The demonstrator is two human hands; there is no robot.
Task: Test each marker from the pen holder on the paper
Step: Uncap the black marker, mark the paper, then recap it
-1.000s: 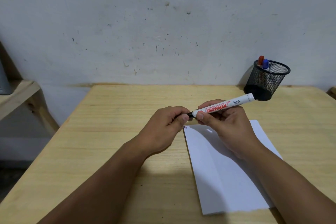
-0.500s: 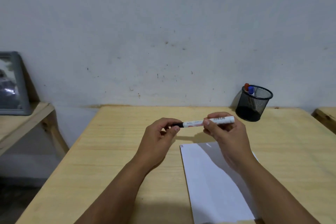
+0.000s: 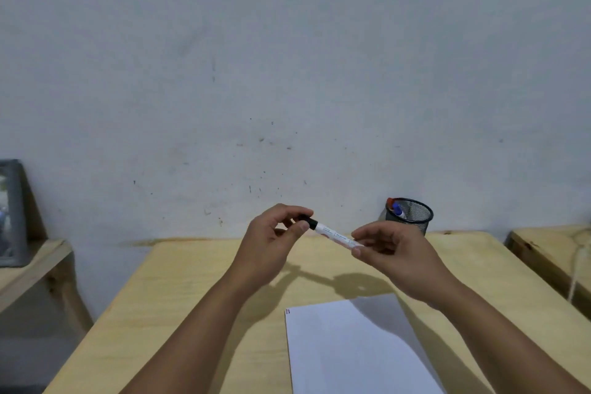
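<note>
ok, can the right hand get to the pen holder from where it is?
Probably yes. The pen holder stands just behind the right hand with nothing between them, but that hand holds the marker, whose cap end the left hand grips.

I take this for a plain home or study corner: a bare wooden desk (image 3: 192, 297) pushed against a scuffed, speckled wall (image 3: 287, 73), a mesh pen holder (image 3: 411, 216) at the desk's far right, a framed picture (image 3: 11, 211) on a shelf left of the desk.
</note>
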